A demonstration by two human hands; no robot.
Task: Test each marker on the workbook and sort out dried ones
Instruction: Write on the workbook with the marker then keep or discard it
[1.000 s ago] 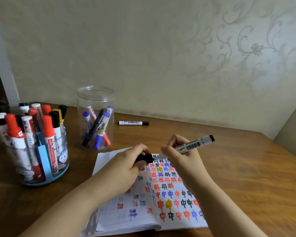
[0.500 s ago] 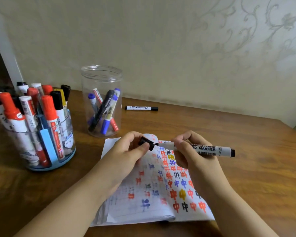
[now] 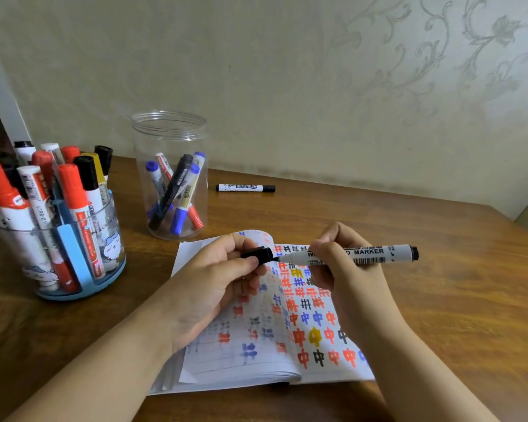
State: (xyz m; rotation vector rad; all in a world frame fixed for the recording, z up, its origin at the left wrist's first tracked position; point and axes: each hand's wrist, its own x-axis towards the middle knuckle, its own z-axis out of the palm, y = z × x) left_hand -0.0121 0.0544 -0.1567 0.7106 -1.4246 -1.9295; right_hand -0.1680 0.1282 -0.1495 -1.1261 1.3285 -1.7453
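Note:
My right hand (image 3: 345,275) grips a white board marker (image 3: 366,254) that lies level, its black tip pointing left. My left hand (image 3: 217,278) pinches the marker's black cap (image 3: 256,255), whose mouth sits right at the tip. Both hands hover over the open workbook (image 3: 314,327), whose pages carry rows of red, blue, black and yellow test marks.
A clear jar (image 3: 169,175) behind the workbook holds several markers. At the left stands a blue-based holder (image 3: 70,239) packed with red, black and yellow markers. One black-capped marker (image 3: 245,187) lies on the wooden table (image 3: 457,300) near the wall.
The marker has swung from tilted up to level. The cap and tip have stayed close together while both hands shifted slightly; the view has tilted downward.

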